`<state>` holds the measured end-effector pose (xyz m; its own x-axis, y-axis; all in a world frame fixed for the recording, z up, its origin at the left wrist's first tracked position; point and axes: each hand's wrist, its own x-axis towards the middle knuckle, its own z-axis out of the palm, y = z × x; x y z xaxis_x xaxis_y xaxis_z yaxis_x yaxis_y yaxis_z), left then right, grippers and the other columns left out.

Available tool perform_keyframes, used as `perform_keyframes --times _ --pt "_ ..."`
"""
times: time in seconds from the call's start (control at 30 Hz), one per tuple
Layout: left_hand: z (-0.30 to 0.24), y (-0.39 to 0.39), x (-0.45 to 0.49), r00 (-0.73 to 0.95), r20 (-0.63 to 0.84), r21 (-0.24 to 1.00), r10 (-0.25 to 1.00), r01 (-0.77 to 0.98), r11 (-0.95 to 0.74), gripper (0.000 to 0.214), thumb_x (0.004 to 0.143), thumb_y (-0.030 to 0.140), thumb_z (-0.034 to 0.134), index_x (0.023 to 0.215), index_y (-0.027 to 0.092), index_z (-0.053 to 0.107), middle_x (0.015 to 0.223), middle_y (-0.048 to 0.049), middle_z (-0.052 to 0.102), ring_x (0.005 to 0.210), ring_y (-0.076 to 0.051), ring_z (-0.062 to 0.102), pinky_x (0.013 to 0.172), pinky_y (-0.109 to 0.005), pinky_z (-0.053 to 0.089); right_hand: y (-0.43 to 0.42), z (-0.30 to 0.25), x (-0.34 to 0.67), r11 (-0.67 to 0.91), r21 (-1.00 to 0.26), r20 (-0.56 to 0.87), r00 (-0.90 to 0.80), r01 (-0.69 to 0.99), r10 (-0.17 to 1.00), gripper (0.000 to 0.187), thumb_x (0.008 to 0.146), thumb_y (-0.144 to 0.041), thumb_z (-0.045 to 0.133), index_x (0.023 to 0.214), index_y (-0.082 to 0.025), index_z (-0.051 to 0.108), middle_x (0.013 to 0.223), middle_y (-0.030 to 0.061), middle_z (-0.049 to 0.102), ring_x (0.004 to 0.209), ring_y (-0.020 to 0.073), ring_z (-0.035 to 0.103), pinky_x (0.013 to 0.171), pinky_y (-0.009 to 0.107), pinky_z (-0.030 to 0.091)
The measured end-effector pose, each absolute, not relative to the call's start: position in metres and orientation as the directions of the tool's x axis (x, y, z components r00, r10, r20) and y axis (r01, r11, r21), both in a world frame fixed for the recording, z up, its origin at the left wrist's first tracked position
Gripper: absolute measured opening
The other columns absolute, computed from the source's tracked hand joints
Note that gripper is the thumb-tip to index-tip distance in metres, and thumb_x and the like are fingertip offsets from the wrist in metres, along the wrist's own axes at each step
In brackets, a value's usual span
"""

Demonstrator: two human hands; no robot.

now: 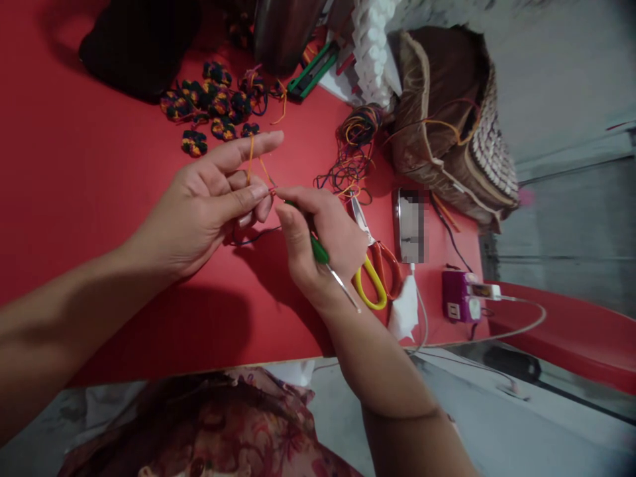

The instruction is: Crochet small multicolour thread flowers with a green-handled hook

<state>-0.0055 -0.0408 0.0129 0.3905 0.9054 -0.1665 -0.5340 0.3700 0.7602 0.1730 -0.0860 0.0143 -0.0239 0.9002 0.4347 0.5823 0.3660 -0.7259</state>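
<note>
From the camera on my head I look down on a bright red table (99, 199) that fills most of the view; its near edge runs across the bottom, and beyond its right edge there is grey floor and wall. On the far side lie a heap of small crocheted pieces (213, 106) in dark blue, red and yellow, a black cloth bundle (139, 43), a loose tangle of multicoloured yarn (352, 149) and a brown padded bag (447, 119). Nearer to me, just right of my hands, are yellow-and-red-handled scissors (375, 265), a phone (411, 225), a purple plug adapter (460, 297) with a white cable, and a crumpled white tissue (403, 308). Patterned fabric shows below the table edge.

The crochet hook (320, 252) has a green grip and a thin metal shaft that sticks out past my wrist. My right hand (322, 238) is curled around the grip, thumb and fingers pressed on it, with the hook end pointing toward my left hand. My left hand (213, 199) has its index finger stretched out with an orange yarn strand (251, 159) draped over it, while thumb and middle finger pinch the yarn right at the hook's tip. A dark strand trails below the hand onto the table. Both hands hover just above the red surface, meeting near the middle of the view
</note>
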Motion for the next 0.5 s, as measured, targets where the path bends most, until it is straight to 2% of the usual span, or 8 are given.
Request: perform_keyframes --times 0.07,0.2,0.33,0.43,0.5 --pt "0.011 -0.039 -0.006 0.397 -0.153 0.773 0.905 -0.523 0.360 0.045 0.090 0.019 0.093 0.134 0.024 0.081 0.072 0.0020 0.068 0.058 -0.012 0.053 0.053 -0.027 0.039 -0.087 0.015 0.172 0.333 -0.781 0.413 0.037 0.529 0.910 0.027 0.110 -0.058 0.071 0.109 -0.038 0.088 0.091 0.0028 0.081 0.085 0.0241 0.078 0.089 0.040 0.067" --pt "0.006 -0.036 -0.008 0.457 -0.127 0.753 0.881 -0.533 0.385 0.046 0.090 0.022 0.094 0.134 0.025 0.082 0.065 0.0038 0.063 0.057 -0.011 0.047 0.052 -0.027 0.033 -0.083 0.015 0.174 0.246 -0.917 0.300 0.135 0.315 0.944 0.027 0.107 -0.060 0.075 0.099 -0.039 0.089 0.066 -0.0002 0.065 0.065 0.0227 0.066 0.072 0.042 0.063" --pt "0.005 -0.033 -0.012 0.514 -0.183 0.713 0.838 -0.517 0.473 0.039 0.090 0.020 0.090 0.128 0.023 0.084 0.061 0.0036 0.057 0.055 -0.011 0.039 0.053 -0.028 0.030 -0.077 0.018 0.176 0.206 -0.974 0.219 0.145 0.098 0.965 0.031 0.106 -0.058 0.077 0.089 -0.035 0.088 0.059 -0.0020 0.058 0.051 0.0160 0.054 0.053 0.035 0.049" --pt "0.005 -0.031 -0.015 0.584 -0.175 0.661 0.792 -0.527 0.534 0.038 0.083 0.020 0.092 0.121 0.020 0.087 0.059 0.0043 0.050 0.054 -0.011 0.034 0.053 -0.029 0.025 -0.072 0.017 0.181 0.161 -0.986 0.164 0.122 0.030 0.979 0.037 0.105 -0.062 0.077 0.085 -0.032 0.086 0.057 -0.0027 0.056 0.047 0.0132 0.046 0.045 0.032 0.039" --pt "0.005 -0.029 -0.017 0.622 -0.166 0.631 0.765 -0.530 0.567 0.037 0.084 0.018 0.089 0.121 0.018 0.088 0.058 0.0044 0.047 0.053 -0.011 0.032 0.052 -0.029 0.021 -0.067 0.014 0.184 0.134 -0.991 0.132 0.121 -0.007 0.984 0.045 0.103 -0.070 0.075 0.081 -0.032 0.083 0.053 -0.0039 0.051 0.044 0.0129 0.040 0.041 0.030 0.033"
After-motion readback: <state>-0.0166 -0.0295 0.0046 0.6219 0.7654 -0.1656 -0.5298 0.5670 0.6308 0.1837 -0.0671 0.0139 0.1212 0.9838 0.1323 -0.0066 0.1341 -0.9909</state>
